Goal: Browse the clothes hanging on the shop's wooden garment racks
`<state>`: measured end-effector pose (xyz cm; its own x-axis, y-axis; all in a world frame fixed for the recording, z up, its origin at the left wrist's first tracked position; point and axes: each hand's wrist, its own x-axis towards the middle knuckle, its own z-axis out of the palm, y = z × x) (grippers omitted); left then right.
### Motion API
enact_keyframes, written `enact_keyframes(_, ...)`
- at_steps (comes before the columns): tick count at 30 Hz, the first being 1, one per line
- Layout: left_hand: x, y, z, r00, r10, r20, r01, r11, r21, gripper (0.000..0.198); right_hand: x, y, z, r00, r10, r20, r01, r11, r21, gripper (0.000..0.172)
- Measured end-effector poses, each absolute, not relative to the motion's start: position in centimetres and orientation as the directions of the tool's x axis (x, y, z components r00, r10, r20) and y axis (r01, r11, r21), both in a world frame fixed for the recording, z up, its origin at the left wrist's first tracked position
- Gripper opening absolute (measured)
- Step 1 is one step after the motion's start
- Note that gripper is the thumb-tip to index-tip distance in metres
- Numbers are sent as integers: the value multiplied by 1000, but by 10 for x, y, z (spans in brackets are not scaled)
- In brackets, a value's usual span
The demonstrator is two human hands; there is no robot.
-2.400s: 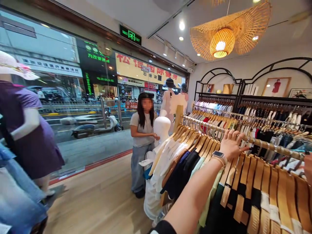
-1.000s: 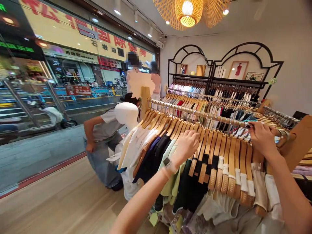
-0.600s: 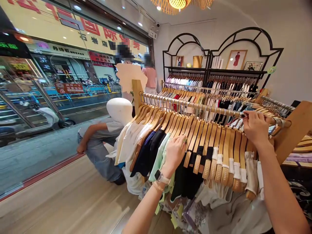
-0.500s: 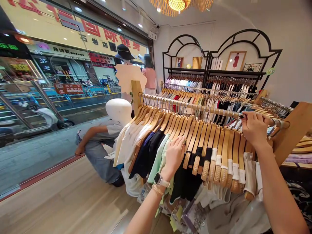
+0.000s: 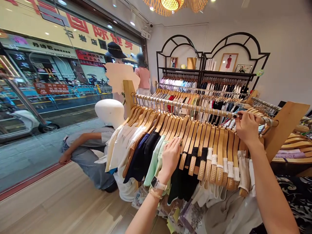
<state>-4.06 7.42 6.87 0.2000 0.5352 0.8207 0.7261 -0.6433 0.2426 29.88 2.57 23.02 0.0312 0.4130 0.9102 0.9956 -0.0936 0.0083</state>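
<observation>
hanging edge-on in a close row, the wooden hangers hook over a rail in front of the person, a packing that likely lets many garments share one bar. the left hand lies against hangers midway along, fingers together and lightly bent, beside the pale green tops; whether it pinches one, i cannot tell. the right hand is up at the rail's near end, fingers curled around hook height, perhaps to steady the row from that side; what it has hold of is hidden. small dark and white pieces are folded over the hanger ends, probably because they are too narrow to drape. a slanting wooden post carries the rail beside the right hand. past the far end are a smooth white mannequin head and a crouching person; farther back, clothes hang beneath black arched shelves.
</observation>
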Motion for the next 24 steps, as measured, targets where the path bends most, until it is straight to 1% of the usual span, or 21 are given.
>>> enact_keyframes(7, -46, 73, 71, 227, 507, 831, 713, -668, 213, 39, 298, 25, 233, 74, 430, 900, 995, -96, -36, 30)
enact_keyframes(13, -49, 76, 71, 227, 469, 853, 706, -682, 188, 39, 301, 26, 232, 54, 416, 908, 996, -84, -21, 26)
enact_keyframes(16, -50, 78, 70, 227, 471, 853, 706, -682, 188, 39, 301, 26, 232, 50, 411, 910, 997, -77, -20, 26)
enact_keyframes(24, -52, 80, 68, 230, 472, 851, 697, -690, 194, 38, 302, 26, 232, 82, 417, 905, 996, -56, -65, 25)
